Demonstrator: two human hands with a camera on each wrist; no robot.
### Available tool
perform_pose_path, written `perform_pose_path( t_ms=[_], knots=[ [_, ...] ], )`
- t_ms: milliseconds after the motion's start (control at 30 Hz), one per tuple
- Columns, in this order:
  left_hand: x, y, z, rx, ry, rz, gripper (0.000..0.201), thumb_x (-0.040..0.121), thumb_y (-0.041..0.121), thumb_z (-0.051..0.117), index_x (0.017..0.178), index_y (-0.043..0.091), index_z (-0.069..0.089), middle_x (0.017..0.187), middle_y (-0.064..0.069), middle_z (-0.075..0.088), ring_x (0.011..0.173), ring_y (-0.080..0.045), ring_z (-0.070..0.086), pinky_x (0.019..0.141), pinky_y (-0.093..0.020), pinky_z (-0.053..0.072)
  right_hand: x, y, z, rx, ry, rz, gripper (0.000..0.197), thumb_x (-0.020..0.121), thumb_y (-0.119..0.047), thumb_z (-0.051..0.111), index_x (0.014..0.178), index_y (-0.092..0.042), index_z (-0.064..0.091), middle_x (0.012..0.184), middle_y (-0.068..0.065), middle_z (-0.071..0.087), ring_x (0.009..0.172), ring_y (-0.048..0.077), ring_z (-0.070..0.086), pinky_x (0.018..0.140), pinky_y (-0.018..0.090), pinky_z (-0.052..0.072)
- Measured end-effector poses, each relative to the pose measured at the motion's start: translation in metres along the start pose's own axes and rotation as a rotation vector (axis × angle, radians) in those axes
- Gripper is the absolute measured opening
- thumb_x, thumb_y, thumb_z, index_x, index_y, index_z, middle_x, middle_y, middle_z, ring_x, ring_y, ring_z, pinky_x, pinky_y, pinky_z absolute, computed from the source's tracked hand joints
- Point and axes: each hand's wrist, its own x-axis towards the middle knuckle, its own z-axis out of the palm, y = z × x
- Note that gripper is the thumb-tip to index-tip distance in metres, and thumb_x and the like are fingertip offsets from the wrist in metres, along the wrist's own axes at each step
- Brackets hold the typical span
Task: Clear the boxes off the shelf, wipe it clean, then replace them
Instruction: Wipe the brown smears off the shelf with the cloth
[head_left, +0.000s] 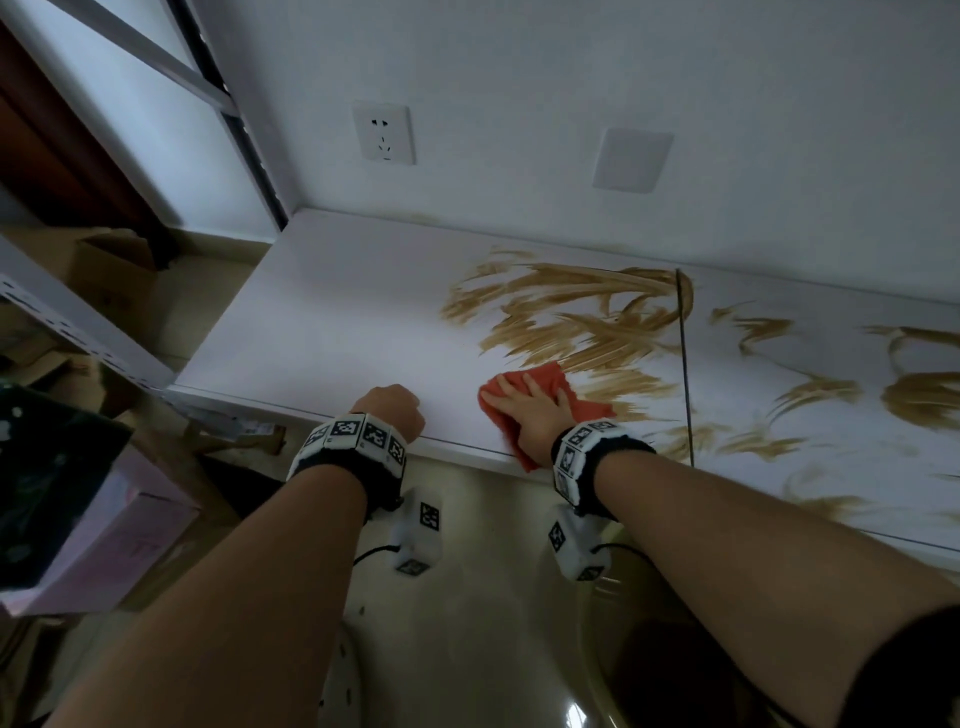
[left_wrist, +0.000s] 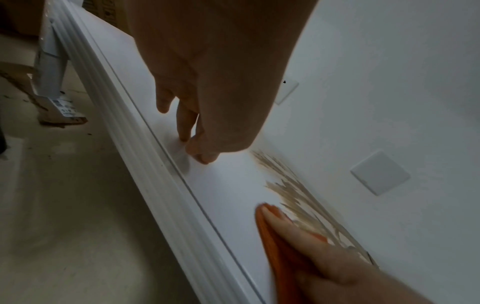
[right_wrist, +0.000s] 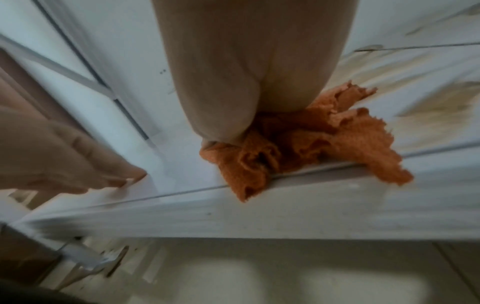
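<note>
The white shelf (head_left: 322, 322) carries no boxes and is streaked with brown smears (head_left: 571, 312) across its middle and right. My right hand (head_left: 519, 400) lies flat, fingers spread, on an orange-red cloth (head_left: 556, 379) at the front edge, just left of the smears. In the right wrist view the cloth (right_wrist: 350, 139) bunches under the palm and hangs over the shelf lip. My left hand (head_left: 400, 402) holds nothing. Its fingertips (left_wrist: 200, 158) rest on the clean shelf near the front edge, left of the cloth (left_wrist: 270, 236).
A wall socket (head_left: 384, 134) and a blank plate (head_left: 631, 160) sit on the wall behind the shelf. A seam (head_left: 684, 364) divides the shelf. Cardboard boxes (head_left: 114, 260) lie on the floor at left, a pink box (head_left: 119, 530) nearer me, beside a perforated metal rack rail (head_left: 78, 332).
</note>
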Motion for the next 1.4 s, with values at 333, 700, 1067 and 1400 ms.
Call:
perform_pose_path(
  t_ms=[333,700,1067,1400],
  knots=[
    [-0.005,0.005,0.003,0.048,0.041,-0.029,0.045,0.095,0.008,0.033,0.138,0.010,0.044,0.144,-0.011,0.040,0.129,-0.029,0.043,0.103,-0.034,0.038,-0.018,-0.003,0.023,-0.150,-0.058,-0.300,0.079,0.087,0.001,0.051,0.148,-0.035,0.018,0.159,-0.009,0.001,0.147,0.019,-0.003,0.117,0.052,0.002],
    [0.007,0.012,0.020,-0.003,0.057,-0.112,0.035,0.091,0.013,0.038,0.118,0.009,0.059,0.128,-0.008,0.056,0.117,-0.027,0.054,0.093,-0.034,0.043,-0.027,0.035,0.005,-0.010,0.019,0.052,0.084,0.087,0.004,0.045,0.149,-0.037,0.005,0.159,-0.007,-0.008,0.146,0.024,-0.011,0.115,0.057,-0.004],
    [0.010,0.013,0.019,-0.006,0.088,-0.107,0.030,0.085,0.011,0.040,0.106,0.008,0.063,0.118,-0.010,0.061,0.107,-0.029,0.058,0.090,-0.034,0.045,-0.024,0.008,0.021,-0.142,-0.021,-0.263,0.078,0.089,-0.002,0.050,0.148,-0.039,0.016,0.159,-0.011,0.001,0.147,0.020,-0.004,0.117,0.050,-0.004],
    [0.006,0.018,0.025,-0.054,0.114,-0.162,0.036,0.089,0.011,0.038,0.123,0.002,0.048,0.123,-0.015,0.057,0.114,-0.030,0.055,0.099,-0.038,0.044,-0.025,0.053,-0.005,0.038,0.017,0.112,0.092,0.082,0.008,0.049,0.149,-0.037,0.007,0.158,-0.006,-0.009,0.146,0.024,-0.010,0.115,0.057,-0.005]
  ],
)
